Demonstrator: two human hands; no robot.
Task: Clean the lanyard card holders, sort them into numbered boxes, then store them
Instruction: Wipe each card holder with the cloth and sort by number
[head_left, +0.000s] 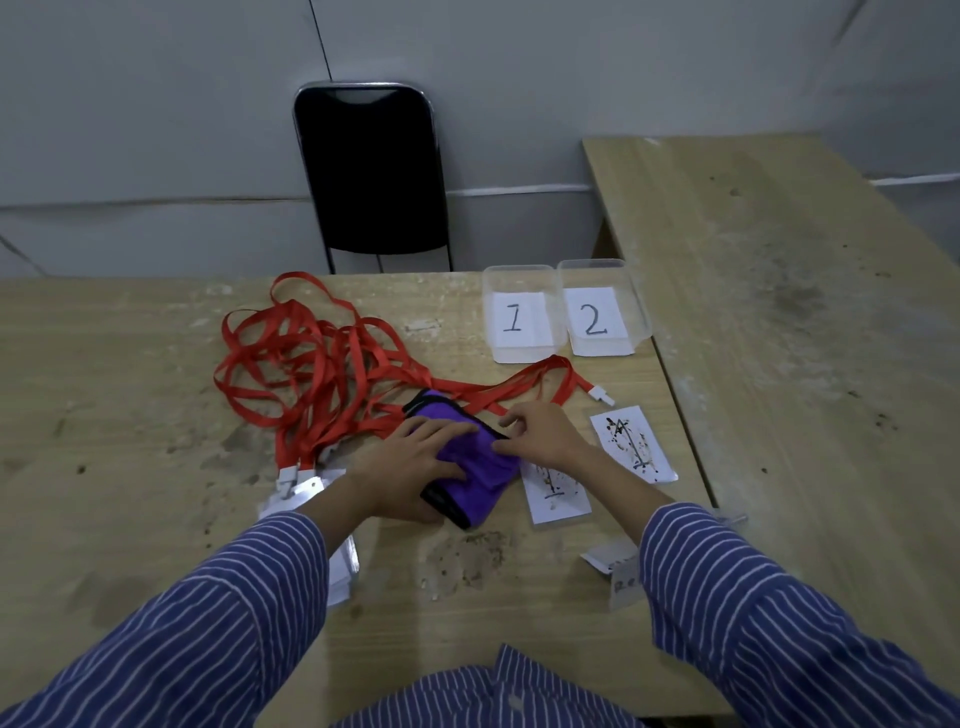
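Note:
A folded purple cloth (475, 475) with a black edge lies in the middle of the wooden table (130, 467). My left hand (410, 467) grips its near left side, fingers on top and thumb underneath. My right hand (545, 434) pinches the cloth's right edge. Two stained card holders lie to the right: one (556, 493) partly under the cloth, another (634, 441) farther right. A tangle of red lanyards (322, 374) spreads to the left, leading to more card holders (301, 493) under my left forearm. Clear boxes marked 1 (519, 319) and 2 (602, 312) stand at the back right.
A black chair (371, 171) stands behind the table against a grey wall. A second wooden table (805, 286) adjoins on the right. More card holders (618, 566) lie beneath my right forearm. A white lanyard clip (602, 396) lies near box 2.

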